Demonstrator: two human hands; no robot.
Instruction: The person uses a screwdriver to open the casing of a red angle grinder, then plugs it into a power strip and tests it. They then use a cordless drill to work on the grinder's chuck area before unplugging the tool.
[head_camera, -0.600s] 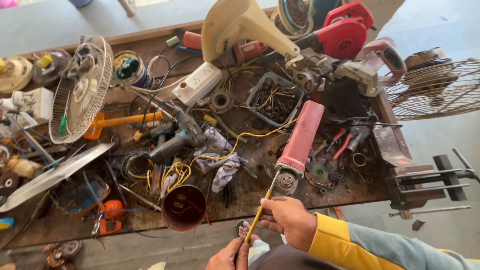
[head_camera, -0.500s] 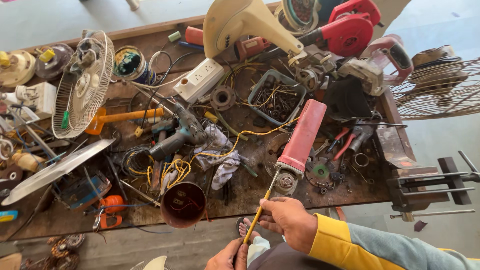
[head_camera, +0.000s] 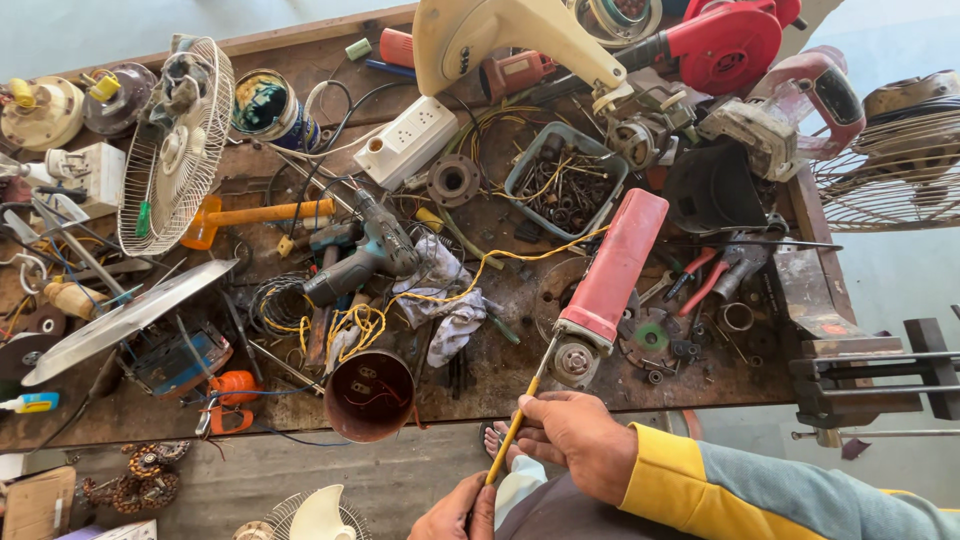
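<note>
Both hands grip a yellow-handled screwdriver (head_camera: 520, 420) at the near edge of a cluttered wooden surface (head_camera: 800, 290), seen from the head camera. Right hand (head_camera: 575, 440), in a yellow cuff, is clamped around the middle of the shaft; left hand (head_camera: 455, 512), low in the frame, is closed on the handle's lower end. Its tip meets the round metal head of a red angle grinder (head_camera: 610, 275), which lies tilted across the surface, head toward the person. Just left of the grinder head sits a dark red open can (head_camera: 368, 395), and beyond it a tangle of yellow wire (head_camera: 365, 320) beside a teal cordless drill (head_camera: 365, 255). Farther back are a grey tray of screws (head_camera: 565, 180) and a white power strip (head_camera: 410, 140), with a white fan guard (head_camera: 175, 140) at far left. Compared with half a second earlier, the grip and the screwdriver's angle are unchanged; only the view has shifted slightly.
</note>
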